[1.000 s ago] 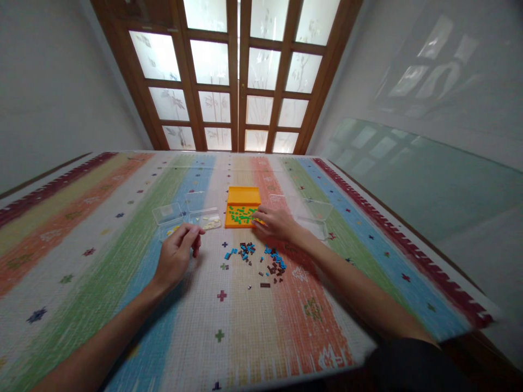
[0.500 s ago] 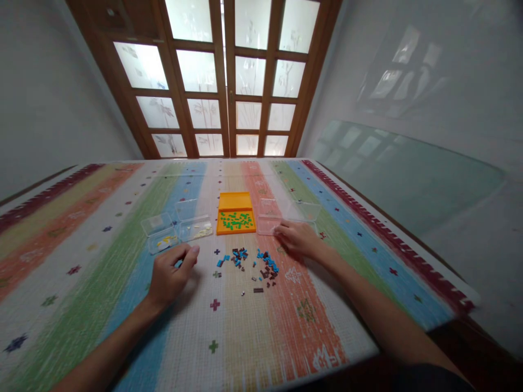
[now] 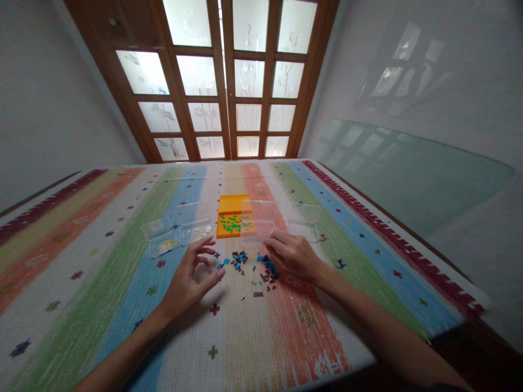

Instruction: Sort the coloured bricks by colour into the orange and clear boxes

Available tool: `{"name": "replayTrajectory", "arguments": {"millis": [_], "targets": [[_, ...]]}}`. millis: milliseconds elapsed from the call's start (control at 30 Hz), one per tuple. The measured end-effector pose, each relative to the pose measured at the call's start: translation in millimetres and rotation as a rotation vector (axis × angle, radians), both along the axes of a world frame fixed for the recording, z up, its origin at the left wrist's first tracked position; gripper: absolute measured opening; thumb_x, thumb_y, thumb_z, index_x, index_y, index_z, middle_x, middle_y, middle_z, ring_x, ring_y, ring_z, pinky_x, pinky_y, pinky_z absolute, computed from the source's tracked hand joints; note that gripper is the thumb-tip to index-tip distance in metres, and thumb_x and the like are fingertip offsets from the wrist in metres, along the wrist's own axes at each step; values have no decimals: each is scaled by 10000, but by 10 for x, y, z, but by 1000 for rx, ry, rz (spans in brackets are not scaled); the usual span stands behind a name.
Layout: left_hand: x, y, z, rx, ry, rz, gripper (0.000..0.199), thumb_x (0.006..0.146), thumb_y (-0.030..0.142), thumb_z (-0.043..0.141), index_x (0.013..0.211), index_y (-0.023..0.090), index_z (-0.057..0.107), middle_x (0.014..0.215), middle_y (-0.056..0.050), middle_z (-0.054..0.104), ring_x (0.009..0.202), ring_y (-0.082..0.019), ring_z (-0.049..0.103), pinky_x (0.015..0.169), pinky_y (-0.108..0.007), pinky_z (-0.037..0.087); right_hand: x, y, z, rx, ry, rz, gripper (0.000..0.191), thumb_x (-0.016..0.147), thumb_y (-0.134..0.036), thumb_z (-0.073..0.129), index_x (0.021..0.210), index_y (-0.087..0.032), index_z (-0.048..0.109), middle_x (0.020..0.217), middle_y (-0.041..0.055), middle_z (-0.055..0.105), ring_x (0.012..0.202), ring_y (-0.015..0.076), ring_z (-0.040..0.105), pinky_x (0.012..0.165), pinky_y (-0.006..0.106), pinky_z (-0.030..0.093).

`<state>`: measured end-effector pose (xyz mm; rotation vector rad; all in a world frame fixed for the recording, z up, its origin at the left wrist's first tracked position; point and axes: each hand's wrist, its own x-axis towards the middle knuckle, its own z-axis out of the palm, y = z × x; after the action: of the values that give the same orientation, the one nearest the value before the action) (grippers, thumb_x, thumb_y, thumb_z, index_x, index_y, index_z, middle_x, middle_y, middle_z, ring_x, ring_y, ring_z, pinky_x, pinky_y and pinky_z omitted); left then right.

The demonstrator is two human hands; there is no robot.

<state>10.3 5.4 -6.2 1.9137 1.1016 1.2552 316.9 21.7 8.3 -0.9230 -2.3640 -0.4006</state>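
My right hand (image 3: 294,253) pinches the near right corner of a clear plastic box (image 3: 257,235) with its hinged lid raised. That box overlaps the right part of an orange case (image 3: 234,204) full of small green bricks, which show through the clear plastic. Below it lie two loose piles of tiny blue and brown bricks, a right pile (image 3: 267,267) partly behind my right hand and a left pile (image 3: 238,259). My left hand (image 3: 188,277) is open, thumb and fingers apart, beside the left pile, with nothing visible in it.
To the left stand two open clear boxes, one with yellow pieces (image 3: 166,246) and one with cream pieces (image 3: 200,234). Another open clear box (image 3: 306,232) is behind my right hand. A striped cloth (image 3: 245,348) covers the table; a glass-paned door (image 3: 229,98) is beyond.
My right hand has drawn the clear box leftward, partly over the orange case. My left hand has opened from a loose curl and moved right toward the left brick pile.
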Motion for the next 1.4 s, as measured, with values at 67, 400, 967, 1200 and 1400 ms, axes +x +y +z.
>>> {"name": "replayTrajectory", "arguments": {"millis": [67,400,967,1200,1400], "targets": [[32,-26,-48,-52,-35,-73,787,853,351,812,1535,363,420,1556,-130,512,1185,-249,663,904,-395,607,-125,-75,-31,7,3,75,264,1071,-166,444,945,-167,675,815,59,673,697,159,566,603,289,352],[176,-132,35,-436,-264,-186,905,849,377,822,1609,384,329,1586,-135,446,1168,-259,699,1099,-541,541,-343,-201,-211,-47,69,231,190,1071,-175,480,1095,-161,667,899,74,694,751,164,620,622,269,457],[-24,66,91,-392,-396,-42,898,868,319,797,1622,416,320,1548,-135,515,1103,-231,735,978,-472,632,207,132,-125,-428,221,169,179,946,-154,622,1045,-183,768,1043,86,671,810,151,646,723,291,545],[-57,81,70,-396,-407,-28,953,849,280,810,1639,417,295,1574,-151,516,1103,-247,743,970,-482,636,152,115,-168,-591,49,113,212,984,-198,630,1121,-191,792,1101,99,655,892,164,644,823,322,532],[-54,66,76,-407,-416,-22,947,834,274,832,1625,406,329,1571,-140,523,1076,-231,749,1032,-506,603,181,142,-168,-692,82,109,157,997,-199,625,1045,-176,773,1032,72,642,886,162,639,828,312,529]]}}
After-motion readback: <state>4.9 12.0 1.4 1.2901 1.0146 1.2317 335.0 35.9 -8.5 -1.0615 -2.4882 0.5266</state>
